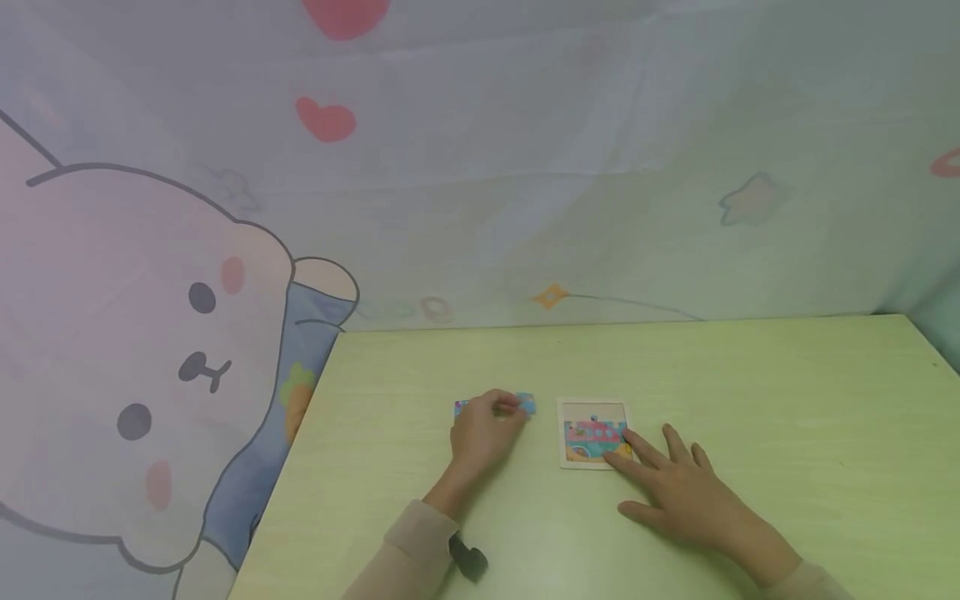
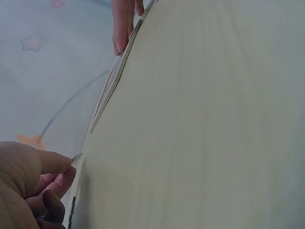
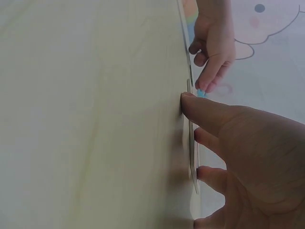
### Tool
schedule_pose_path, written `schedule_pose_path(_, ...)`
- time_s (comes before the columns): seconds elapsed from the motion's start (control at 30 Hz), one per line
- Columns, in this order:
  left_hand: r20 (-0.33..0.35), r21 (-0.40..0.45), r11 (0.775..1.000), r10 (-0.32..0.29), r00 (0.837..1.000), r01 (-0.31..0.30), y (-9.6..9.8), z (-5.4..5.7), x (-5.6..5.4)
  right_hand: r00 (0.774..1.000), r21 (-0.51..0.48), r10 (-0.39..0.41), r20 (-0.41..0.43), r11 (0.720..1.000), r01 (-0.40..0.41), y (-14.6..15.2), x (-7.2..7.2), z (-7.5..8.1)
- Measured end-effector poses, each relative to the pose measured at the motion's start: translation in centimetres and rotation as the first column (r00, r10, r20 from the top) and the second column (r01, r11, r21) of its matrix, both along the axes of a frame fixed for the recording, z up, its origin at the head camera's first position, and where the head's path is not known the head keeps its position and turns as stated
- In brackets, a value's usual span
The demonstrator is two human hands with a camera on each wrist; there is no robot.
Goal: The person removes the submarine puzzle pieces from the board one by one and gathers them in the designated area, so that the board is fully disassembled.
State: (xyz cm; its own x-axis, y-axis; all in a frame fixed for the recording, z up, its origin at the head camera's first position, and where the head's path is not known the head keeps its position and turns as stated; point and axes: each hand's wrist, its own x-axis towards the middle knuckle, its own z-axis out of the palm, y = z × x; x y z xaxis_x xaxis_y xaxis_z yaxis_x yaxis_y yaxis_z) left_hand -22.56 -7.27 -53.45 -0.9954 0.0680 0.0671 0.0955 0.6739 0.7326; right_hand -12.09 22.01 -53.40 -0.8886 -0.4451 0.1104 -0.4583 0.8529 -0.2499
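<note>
My left hand [image 1: 483,429] pinches a small blue puzzle piece [image 1: 527,403] between thumb and finger, just left of a square puzzle tray [image 1: 560,437]. In the right wrist view, a blue tip of the piece [image 3: 201,93] shows at those fingertips. Joined pieces with a pink and teal picture [image 1: 588,442] fill the tray's lower part, while its upper part shows pale board. My right hand [image 1: 686,500] lies spread at the tray's right side, its fingertips resting on the lower right corner and picture. The left wrist view sees the tray [image 2: 107,95] edge-on.
More colourful puzzle material [image 1: 459,408] is partly hidden behind the left hand. The pale yellow-green table [image 1: 787,400] ends at a printed cloth backdrop [image 1: 480,208]. A dark strap end [image 1: 468,558] hangs by the left sleeve.
</note>
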Motion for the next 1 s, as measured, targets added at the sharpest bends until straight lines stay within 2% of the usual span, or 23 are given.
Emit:
schedule_pose_path(0.47, -0.012, -0.066, 0.998, 0.005, 1.0, -0.006, -0.56, -0.36, -0.12, 1.0, 0.005, 0.01, -0.024, 1.0, -0.01, -0.04, 0.04, 0.09)
schedule_pose_path(0.73, 0.003, -0.061, 0.998, 0.003, 1.0, -0.003, -0.63, -0.23, -0.16, 1.0, -0.001, 0.009, -0.014, 1.0, -0.009, -0.13, 0.07, 0.25)
schedule_pose_path(1.0, 0.013, -0.039, 0.999, -0.034, 0.999, 0.034, -0.31, 0.26, 0.25, 1.0, 0.004, 0.009, -0.004, 1.0, -0.009, -0.2, 0.03, 0.51)
